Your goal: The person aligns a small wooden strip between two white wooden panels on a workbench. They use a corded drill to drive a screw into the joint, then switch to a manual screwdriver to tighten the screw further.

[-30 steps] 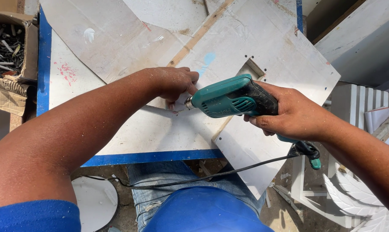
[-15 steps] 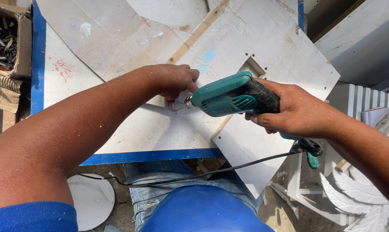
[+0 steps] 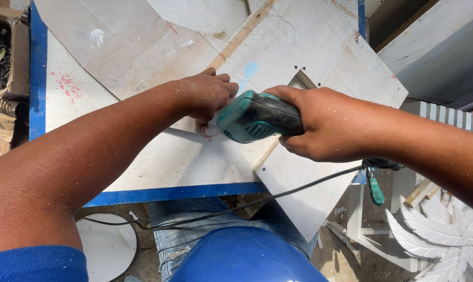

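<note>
Right hand (image 3: 325, 122) grips a teal electric drill (image 3: 257, 117); left hand (image 3: 208, 94), fingers curled, presses the white panel (image 3: 309, 57) on the tabletop (image 3: 38, 78).

Teal-and-black corded drill (image 3: 257, 117), horizontal, nose against white board (image 3: 309, 57) on blue-edged table.

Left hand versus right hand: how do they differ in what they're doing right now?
The left hand rests fist-like on the white panel, pressing it down; the right hand is wrapped around the teal power drill. The left holds no tool; the right grips one. Both are bare and dusted with sawdust.
</note>
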